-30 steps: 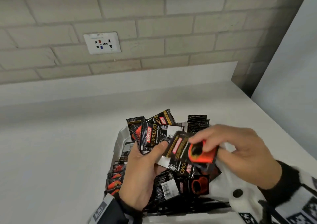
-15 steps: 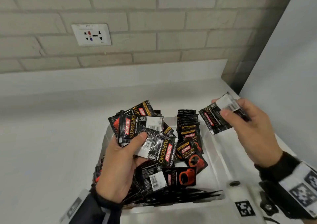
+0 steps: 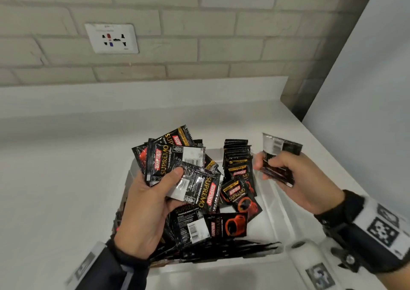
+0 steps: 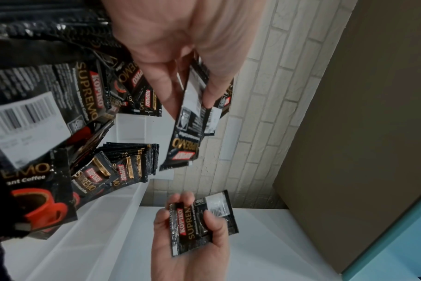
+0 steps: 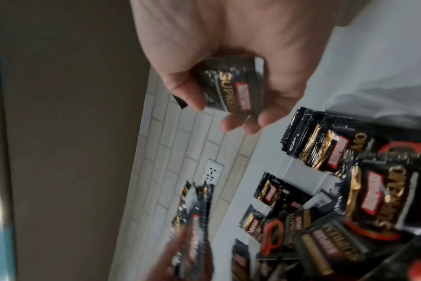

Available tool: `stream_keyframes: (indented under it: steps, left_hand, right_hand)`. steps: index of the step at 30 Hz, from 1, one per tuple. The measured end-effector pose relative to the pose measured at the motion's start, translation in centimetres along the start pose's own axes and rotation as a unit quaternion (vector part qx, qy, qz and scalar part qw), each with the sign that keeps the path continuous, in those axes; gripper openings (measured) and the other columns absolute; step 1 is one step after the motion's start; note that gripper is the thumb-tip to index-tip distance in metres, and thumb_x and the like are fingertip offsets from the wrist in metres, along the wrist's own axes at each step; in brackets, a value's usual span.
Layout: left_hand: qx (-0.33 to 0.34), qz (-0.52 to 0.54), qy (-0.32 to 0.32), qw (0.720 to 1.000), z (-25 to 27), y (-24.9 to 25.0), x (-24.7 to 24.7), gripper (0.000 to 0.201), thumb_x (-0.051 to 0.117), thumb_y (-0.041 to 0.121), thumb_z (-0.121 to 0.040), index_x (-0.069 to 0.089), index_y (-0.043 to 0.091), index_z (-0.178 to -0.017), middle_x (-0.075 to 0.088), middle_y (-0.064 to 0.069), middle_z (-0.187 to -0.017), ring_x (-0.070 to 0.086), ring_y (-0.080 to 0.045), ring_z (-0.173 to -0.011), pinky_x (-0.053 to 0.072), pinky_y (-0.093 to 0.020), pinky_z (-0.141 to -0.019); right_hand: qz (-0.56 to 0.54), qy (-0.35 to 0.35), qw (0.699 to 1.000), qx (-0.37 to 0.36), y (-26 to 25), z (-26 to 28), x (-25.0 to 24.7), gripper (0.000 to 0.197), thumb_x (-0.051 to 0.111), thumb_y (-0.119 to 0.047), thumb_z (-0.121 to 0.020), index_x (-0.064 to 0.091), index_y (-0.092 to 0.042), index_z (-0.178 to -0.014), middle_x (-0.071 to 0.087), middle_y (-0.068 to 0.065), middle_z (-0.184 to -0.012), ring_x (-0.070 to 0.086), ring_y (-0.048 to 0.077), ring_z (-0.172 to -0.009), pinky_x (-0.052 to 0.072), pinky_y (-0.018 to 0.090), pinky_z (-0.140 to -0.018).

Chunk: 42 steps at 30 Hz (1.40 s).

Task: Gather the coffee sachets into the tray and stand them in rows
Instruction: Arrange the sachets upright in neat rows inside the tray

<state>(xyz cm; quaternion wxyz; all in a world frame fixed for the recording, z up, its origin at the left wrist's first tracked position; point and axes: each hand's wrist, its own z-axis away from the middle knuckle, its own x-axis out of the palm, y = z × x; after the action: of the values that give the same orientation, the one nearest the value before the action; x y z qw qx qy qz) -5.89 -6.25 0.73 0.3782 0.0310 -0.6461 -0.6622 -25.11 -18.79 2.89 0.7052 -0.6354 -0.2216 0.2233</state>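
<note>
A white tray (image 3: 275,221) on the counter holds many black Kopiko Supremo coffee sachets. A row of sachets (image 3: 236,154) stands upright at the tray's far middle; loose sachets (image 3: 224,225) lie jumbled near the front. My left hand (image 3: 153,192) is above the tray's left part and grips a fanned bunch of sachets (image 3: 175,163), thumb on top. My right hand (image 3: 288,178) hovers over the tray's right side and holds a single sachet (image 3: 279,158) between curled fingers and thumb. The same single sachet (image 4: 195,222) shows in the left wrist view and the single sachet (image 5: 233,87) in the right wrist view.
The white counter (image 3: 66,178) runs left and back to a brick wall with a power socket (image 3: 112,37). A pale wall panel (image 3: 366,90) closes the right side. A white device with marker tags (image 3: 315,267) sits near the tray's front right corner.
My right hand took one sachet away from the bunch, swung it out to the right, then turned it and brought it lower and closer to the tray. The left hand kept its bunch.
</note>
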Motion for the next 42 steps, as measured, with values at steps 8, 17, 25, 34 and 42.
stream_keyframes:
  steps: [8,17,25,34,42]
  left_hand:
    - [0.003,-0.006,0.014,1.000,-0.2,0.3,-0.5,0.034,0.060,0.005,-0.074,0.056,0.011,-0.108,0.072,-0.001,-0.077,0.067,-0.011,-0.058,0.049,-0.018,-0.041]
    - [0.030,-0.038,0.024,0.999,-0.1,0.7,-1.1,0.040,0.067,0.020,-0.057,0.060,0.013,-0.095,0.071,0.001,-0.071,0.065,-0.006,-0.054,0.047,-0.015,-0.040]
    - [0.054,-0.060,0.014,0.997,0.1,1.1,-1.2,0.051,0.069,0.026,-0.048,0.058,0.014,-0.096,0.070,0.004,-0.070,0.062,-0.004,-0.052,0.043,-0.013,-0.039]
    - [0.052,-0.057,0.010,0.997,0.1,1.3,-1.1,0.043,0.067,0.024,-0.048,0.059,0.017,-0.089,0.069,0.005,-0.066,0.061,-0.003,-0.049,0.043,-0.012,-0.037]
    - [0.044,-0.057,0.019,0.997,-0.3,1.2,-2.0,0.048,0.070,0.026,-0.046,0.059,0.014,-0.092,0.070,0.002,-0.070,0.062,-0.005,-0.051,0.045,-0.014,-0.038]
  right_hand:
    - [0.189,-0.065,0.980,-0.006,-1.1,-1.0,-1.4,0.053,0.067,-0.055,-0.048,0.044,-0.015,-0.074,0.046,-0.009,-0.063,0.040,0.003,-0.053,0.036,0.012,-0.051]
    - [0.579,-0.112,0.803,-0.084,-3.0,-2.6,-3.1,0.028,0.063,-0.014,-0.084,0.050,-0.035,-0.098,0.048,-0.021,-0.092,0.048,-0.001,-0.079,0.037,0.015,-0.072]
    - [0.683,-0.271,0.675,-0.071,-2.0,-3.6,0.7,0.026,0.059,-0.034,-0.087,0.060,-0.027,-0.112,0.055,-0.012,-0.089,0.042,0.001,-0.083,0.036,0.019,-0.073]
    - [0.743,-0.363,0.559,-0.063,-0.3,-6.0,4.3,0.035,0.058,-0.012,-0.088,0.045,-0.017,-0.120,0.042,-0.005,-0.072,0.039,0.007,-0.058,0.031,0.021,-0.051]
    - [0.744,-0.398,0.535,-0.056,0.6,-6.9,4.3,0.052,0.062,-0.006,-0.084,0.039,-0.015,-0.129,0.045,0.007,-0.127,0.048,0.017,-0.096,0.032,0.023,-0.066]
